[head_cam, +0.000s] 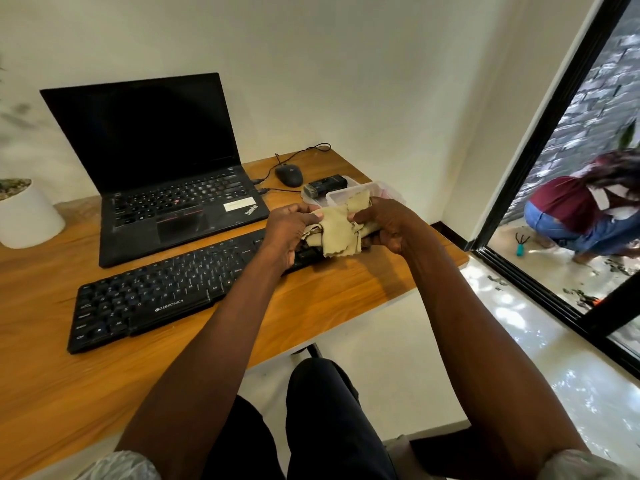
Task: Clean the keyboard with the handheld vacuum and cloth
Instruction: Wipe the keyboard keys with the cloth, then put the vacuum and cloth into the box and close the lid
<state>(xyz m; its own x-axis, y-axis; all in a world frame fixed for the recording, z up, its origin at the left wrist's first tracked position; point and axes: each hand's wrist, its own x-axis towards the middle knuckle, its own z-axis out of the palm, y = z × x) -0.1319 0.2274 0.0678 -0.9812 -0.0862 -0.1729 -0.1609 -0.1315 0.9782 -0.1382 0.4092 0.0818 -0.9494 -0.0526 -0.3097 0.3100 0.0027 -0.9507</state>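
A beige cloth hangs crumpled between both my hands, above the right end of the black keyboard. My left hand grips its left side and my right hand grips its right side. The keyboard lies slantwise on the wooden desk, its right end hidden behind my hands and the cloth. The small black handheld vacuum lies at the far right of the desk, beside a clear plastic box.
An open black laptop stands behind the keyboard. A black mouse with its cable lies to its right. A white plant pot sits at the left. A person crouches outside the glass door on the right.
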